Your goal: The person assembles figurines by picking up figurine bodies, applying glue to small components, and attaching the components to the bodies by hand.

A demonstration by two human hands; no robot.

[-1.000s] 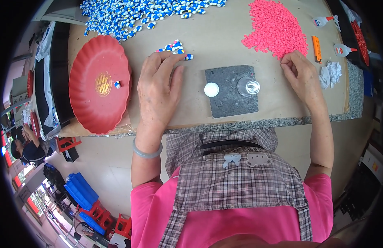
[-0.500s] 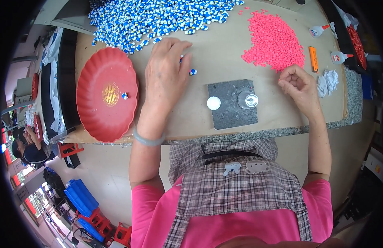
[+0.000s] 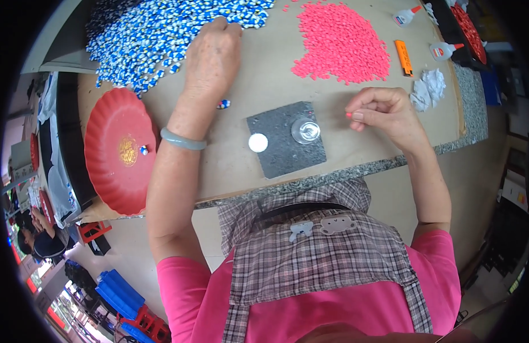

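Observation:
My left hand reaches over the near edge of a pile of small blue-and-white pieces. Its fingers are bent downward and drawn together, and the fingertips are hidden behind the hand. Between the thumb and fingertips of my right hand is a small pink piece, held above the table near the pink pile. A dark square slab lies between my forearms, bearing a small clear round dish and a white round cap. One loose blue-and-white piece lies beside my left wrist.
A red scalloped tray with one small piece in it stands at the left. On the right are an orange lighter, two glue bottles and crumpled white tissue. A granite table edge runs along the front.
My left hand has moved farther away, up to the blue-and-white pile. My right hand has drawn back from the pink pile with a pink piece in its pinch. The whole view has shifted.

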